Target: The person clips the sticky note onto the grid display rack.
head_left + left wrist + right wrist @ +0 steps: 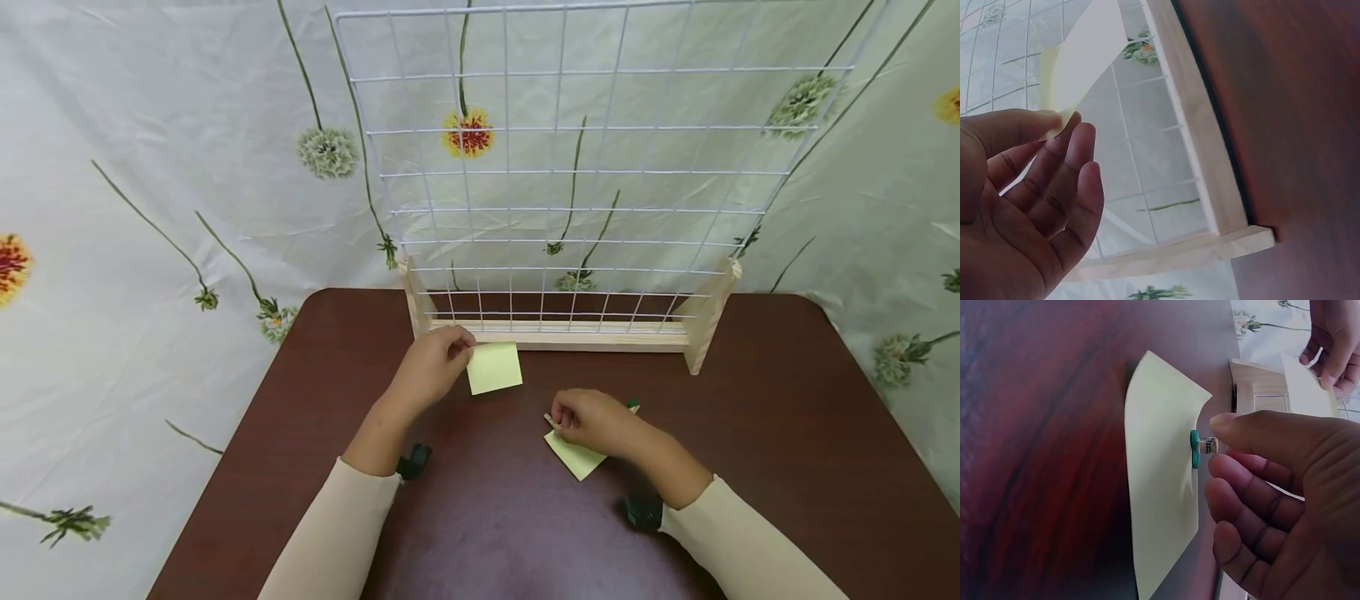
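My left hand [435, 362] pinches a yellow sticky note [495, 368] by its edge between thumb and fingers. The note is held up before the grid's wooden base, its free end angled away in the left wrist view. Low over the table, my right hand [596, 423] has its fingers curled. Its thumb and forefinger are at the end of a small wooden clothespin [1209, 445] with a green decoration. This clothespin sits at the edge of a second yellow sticky note [1161, 469], which bends up there. In the head view the right hand partly covers that note.
A white wire grid [562, 175] stands upright in a wooden base [570, 340] at the back of the dark brown table [495, 533]. Beyond it hangs a flowered cloth [247, 100]. Another green-tipped wooden piece [633, 406] shows beside the right hand.
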The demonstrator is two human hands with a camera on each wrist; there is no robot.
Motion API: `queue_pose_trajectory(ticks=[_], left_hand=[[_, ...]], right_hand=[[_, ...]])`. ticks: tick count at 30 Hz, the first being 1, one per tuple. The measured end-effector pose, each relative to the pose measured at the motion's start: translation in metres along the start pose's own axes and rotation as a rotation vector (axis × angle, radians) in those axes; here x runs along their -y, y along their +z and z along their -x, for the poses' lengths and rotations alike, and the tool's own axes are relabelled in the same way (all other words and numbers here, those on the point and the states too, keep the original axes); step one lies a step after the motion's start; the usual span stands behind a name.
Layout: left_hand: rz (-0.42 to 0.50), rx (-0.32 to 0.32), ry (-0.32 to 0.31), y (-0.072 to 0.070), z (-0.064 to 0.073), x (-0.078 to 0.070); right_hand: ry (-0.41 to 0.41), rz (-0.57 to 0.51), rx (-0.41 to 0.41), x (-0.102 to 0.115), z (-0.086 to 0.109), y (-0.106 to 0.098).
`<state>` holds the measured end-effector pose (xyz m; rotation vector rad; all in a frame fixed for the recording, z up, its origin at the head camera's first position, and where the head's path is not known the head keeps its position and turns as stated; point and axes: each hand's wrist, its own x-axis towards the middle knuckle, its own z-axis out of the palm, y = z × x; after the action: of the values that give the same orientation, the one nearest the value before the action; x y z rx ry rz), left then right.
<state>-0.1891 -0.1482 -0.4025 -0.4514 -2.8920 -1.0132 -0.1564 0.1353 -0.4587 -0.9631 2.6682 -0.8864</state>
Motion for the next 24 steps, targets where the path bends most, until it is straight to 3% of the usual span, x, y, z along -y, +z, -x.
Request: queue_pose_trajectory(ticks=[6, 16, 24], left_hand=[[0.000, -0.013, 0.015, -0.003, -0.006, -0.006], [0.011, -0.102, 0.052, -0.009, -0.020, -0.021], [0.015, -0.104, 0.073, -0.015, -0.026, -0.032]], right_hand=[[0.003, 0.003, 0.003, -0.002, 0.003, 0.005], [-0.021, 0.017, -0.049, -0.004, 0.005, 0.007], [-0.018, 0.009, -0.074, -0.002, 0.004, 0.006]])
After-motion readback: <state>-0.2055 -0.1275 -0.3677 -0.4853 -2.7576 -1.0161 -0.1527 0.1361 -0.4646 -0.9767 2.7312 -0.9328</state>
